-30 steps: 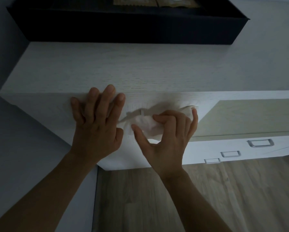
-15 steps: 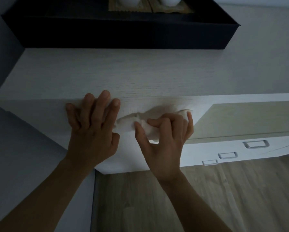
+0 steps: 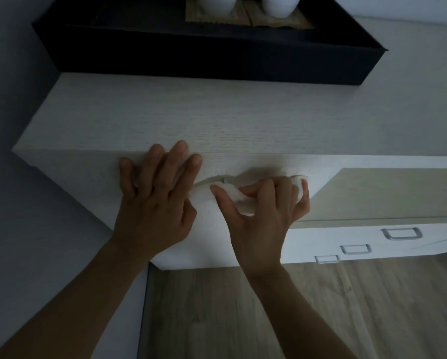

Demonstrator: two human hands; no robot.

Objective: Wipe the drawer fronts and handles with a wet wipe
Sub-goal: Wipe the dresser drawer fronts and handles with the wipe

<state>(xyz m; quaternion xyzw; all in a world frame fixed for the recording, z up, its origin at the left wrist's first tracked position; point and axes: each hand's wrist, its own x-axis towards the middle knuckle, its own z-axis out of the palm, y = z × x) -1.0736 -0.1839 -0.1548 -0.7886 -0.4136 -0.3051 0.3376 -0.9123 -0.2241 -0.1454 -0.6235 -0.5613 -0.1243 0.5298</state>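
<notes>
At frame centre the right hand (image 3: 266,211) pinches the wipe (image 3: 239,200) round the top drawer's handle (image 3: 223,180), left hand (image 3: 156,200) flat beside it; next, probably the lower handles (image 3: 401,233).

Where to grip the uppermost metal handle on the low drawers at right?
Likely the outer bar of the drawer handle, from the front: it is a rectangular loop standing off the drawer front, so fingers can hook over it, wet wipe underneath.
</notes>
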